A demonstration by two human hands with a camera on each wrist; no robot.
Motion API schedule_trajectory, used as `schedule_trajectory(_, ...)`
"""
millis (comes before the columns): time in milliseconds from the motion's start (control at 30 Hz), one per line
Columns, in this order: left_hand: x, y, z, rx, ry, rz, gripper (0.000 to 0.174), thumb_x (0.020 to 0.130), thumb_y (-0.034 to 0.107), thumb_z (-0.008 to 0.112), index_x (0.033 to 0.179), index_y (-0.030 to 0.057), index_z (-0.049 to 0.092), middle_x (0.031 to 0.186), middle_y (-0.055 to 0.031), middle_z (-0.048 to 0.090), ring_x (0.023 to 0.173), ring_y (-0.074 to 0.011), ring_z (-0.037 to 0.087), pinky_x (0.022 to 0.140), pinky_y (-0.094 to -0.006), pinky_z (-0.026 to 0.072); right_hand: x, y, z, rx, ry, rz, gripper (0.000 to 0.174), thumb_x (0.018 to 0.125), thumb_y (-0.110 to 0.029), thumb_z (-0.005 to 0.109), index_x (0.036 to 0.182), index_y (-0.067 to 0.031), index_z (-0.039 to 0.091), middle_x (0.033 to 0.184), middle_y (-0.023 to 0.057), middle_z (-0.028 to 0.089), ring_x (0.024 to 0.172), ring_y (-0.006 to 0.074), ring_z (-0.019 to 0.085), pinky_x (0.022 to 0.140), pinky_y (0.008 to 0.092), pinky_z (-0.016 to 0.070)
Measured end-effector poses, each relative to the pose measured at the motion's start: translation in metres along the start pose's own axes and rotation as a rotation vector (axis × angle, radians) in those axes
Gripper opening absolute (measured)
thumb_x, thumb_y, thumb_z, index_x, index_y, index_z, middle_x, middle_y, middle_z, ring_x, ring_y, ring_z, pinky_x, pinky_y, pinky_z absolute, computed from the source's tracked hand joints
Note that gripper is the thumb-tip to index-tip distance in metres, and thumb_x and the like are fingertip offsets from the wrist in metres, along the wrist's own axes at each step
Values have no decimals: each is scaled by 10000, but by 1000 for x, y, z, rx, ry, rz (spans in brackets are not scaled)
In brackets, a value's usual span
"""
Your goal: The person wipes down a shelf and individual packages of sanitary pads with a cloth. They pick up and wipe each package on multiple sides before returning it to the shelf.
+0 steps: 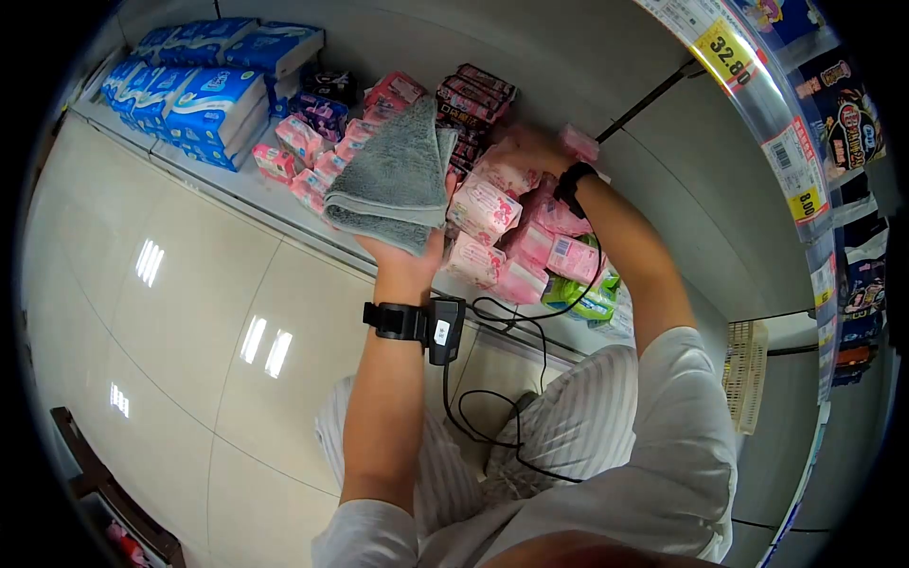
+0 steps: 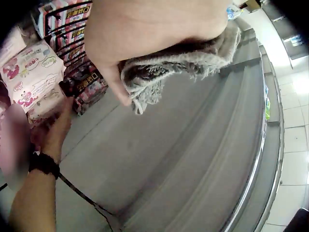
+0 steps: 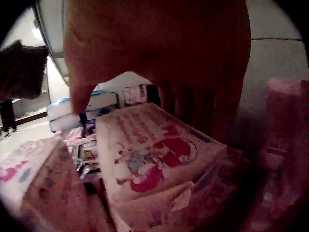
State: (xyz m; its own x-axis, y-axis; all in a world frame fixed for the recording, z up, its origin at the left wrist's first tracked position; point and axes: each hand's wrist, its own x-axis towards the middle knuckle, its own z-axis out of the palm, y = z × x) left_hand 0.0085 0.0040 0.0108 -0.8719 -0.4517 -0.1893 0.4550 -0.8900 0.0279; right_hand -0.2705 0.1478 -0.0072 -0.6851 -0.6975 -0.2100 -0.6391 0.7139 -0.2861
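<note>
While person crouches at the low grey shelf [image 2: 183, 145], striped trousers [image 1: 568, 417] sit nearest, short of the shelf front. One black cable [image 1: 492, 398] loops there between the two wrist units. Left hand [image 1: 409, 254] is above the shelf front edge, fingers and thumb clamped round one folded grey towel [image 1: 393, 175]. Right hand [image 1: 525, 151] is on top of the pink pile mid-shelf, thumb on one side and fingers on the other of one pink pack [image 3: 159, 159]; cartoon print, text unreadable. One green pack [image 1: 578, 301] lies at the shelf front. Dark boxes [image 1: 478, 95] are stacked at the shelf back. Blue-and-white packs [image 1: 213, 104] sit at the shelf's far end, count unclear. Two price tags [image 1: 724, 52] above the shelf read 32.80 and 8.00.
</note>
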Motion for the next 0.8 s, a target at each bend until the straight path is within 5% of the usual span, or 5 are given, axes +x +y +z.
schedule_trajectory(167, 3, -2, -8, -21, -51, -45, 617, 944, 586, 355, 1346, 145, 509, 1381, -92, 524, 1234, -327, 514, 1033, -563, 422, -12, 2, 1, -291, 95, -139, 571, 581, -362, 808, 995, -1, 652, 994, 221, 668, 908, 347, 654, 788, 424, 516)
schedule_trajectory(400, -6, 1, 6, 48, -54, -5, 614, 949, 579, 354, 1344, 136, 511, 1367, -91, 539, 1228, -324, 521, 1040, -563, 415, 15, 29, -16, -377, 368, -79, 795, 666, -230, 797, 1329, 10, 429, 1200, 241, 600, 1125, 390, 572, 932, 434, 468)
schedule_trajectory(500, -6, 5, 3, 8, -64, -3, 600, 939, 587, 418, 1368, 176, 501, 1375, -75, 538, 1275, -283, 490, 1081, -515, 378, 13, 16, -14, -345, 318, 54, 916, 733, -379, 806, 1441, -21, 347, 1317, 269, 534, 1217, 388, 532, 1014, 471, 430)
schedule_trajectory(567, -7, 9, 6, 3, -59, 14, 603, 946, 584, 381, 1355, 159, 508, 1371, -78, 540, 1249, -301, 507, 1056, -541, 396, -9, -12, -11, -6, 249, -49, 887, 766, -519, 743, 1414, -20, 398, 1180, 266, 620, 1113, 383, 605, 942, 452, 480)
schedule_trajectory(800, -4, 3, 0, 6, -19, -12, 628, 947, 599, 341, 1348, 147, 513, 1372, -80, 540, 1231, -322, 519, 1022, -574, 416, -74, -56, 29, -237, 9, -278, 845, 655, -578, 751, 1265, -34, 540, 871, 234, 681, 827, 377, 675, 747, 450, 530)
